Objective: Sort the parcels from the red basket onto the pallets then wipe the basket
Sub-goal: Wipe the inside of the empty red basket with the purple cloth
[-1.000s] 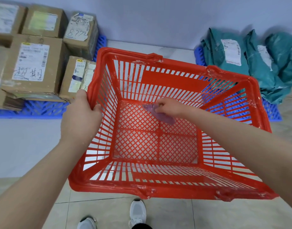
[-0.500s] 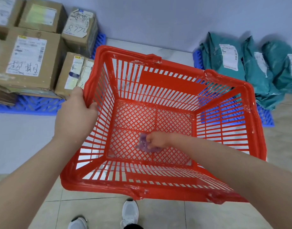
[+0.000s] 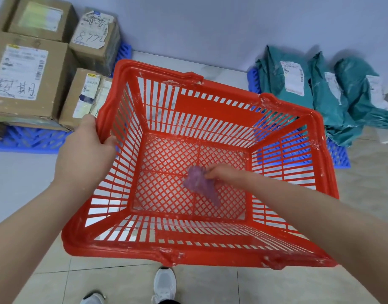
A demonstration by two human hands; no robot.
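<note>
1. Above the tiled floor (image 3: pixel 210 286), I see the red basket (image 3: pixel 219 252) held off the ground with no parcels left in it; judging by that, sorting is finished and wiping is the step in hand.
2. Left hand (image 3: pixel 85 150): fingers wrapped shut over the left rim, thumb on the outside. The rim is the stiffest part, so I rate it the correct hold (the slatted walls would likely flex).
3. Right hand (image 3: pixel 221 173): fingers pinched on a purple cloth (image 3: pixel 200 185), pressed to the lattice bottom near its centre.
4. Handling judgement: the basket reads as light, rigid plastic; the cloth is soft and limp and could snag in the lattice.
5. Cardboard boxes (image 3: pixel 28 77) sit on the left blue pallet (image 3: pixel 33 139); teal mailer bags (image 3: pixel 320 88) lie on the right pallet (image 3: pixel 339 159).
</note>
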